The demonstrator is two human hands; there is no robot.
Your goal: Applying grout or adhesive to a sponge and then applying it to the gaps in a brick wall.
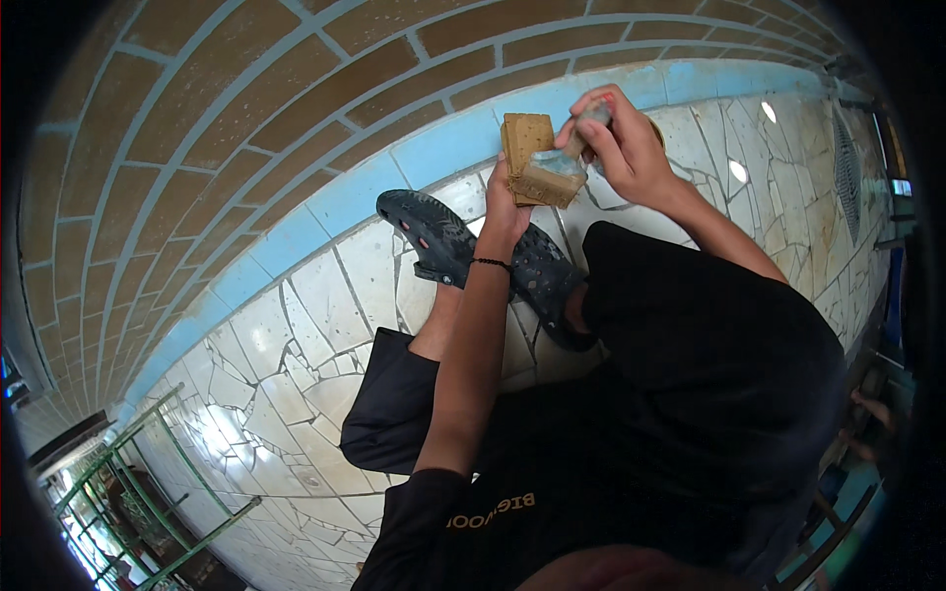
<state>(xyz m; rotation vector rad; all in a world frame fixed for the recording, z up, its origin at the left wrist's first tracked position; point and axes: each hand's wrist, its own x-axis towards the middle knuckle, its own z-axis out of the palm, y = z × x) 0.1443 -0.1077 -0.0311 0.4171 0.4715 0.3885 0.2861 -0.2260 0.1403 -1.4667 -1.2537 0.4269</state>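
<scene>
Block [527,130], one: rectangular, tan-brown, face pitted with small dark spots. Sits in the left hand [505,205], beyond the toes and near the foot of the wall.

Left hand: closed on the block's lower left edge, thumb along the side. Remaining fingers mostly hidden behind; cannot tell their exact placing.

Flat-ended tool [558,160], one: greyish handle, bluish-white lower section. Slants down to the left, over the block's lower part. Ends at a tan strip; cannot tell whether bristles or more of the block.

Right hand [626,148]: fingers and thumb pinched around the tool's handle, raised to the right of the block.

Round item [658,133], one: curved yellowish rim, just behind the right hand and largely covered by it. Possibly a vessel; cannot tell kind or contents.

Clogs [434,234], one pair: dark, pierced with holes, worn on both feet, just below the block in view.

Bracelet [491,262], one: dark, beaded, on the left wrist.

Surroundings: brown brick wall [384,84] with pale joints; band of light blue tiles [330,204] along its base; floor [330,409] of irregular pale stone pieces; green metal railing [177,463] at lower left; dark grating [845,177] at far right.
</scene>
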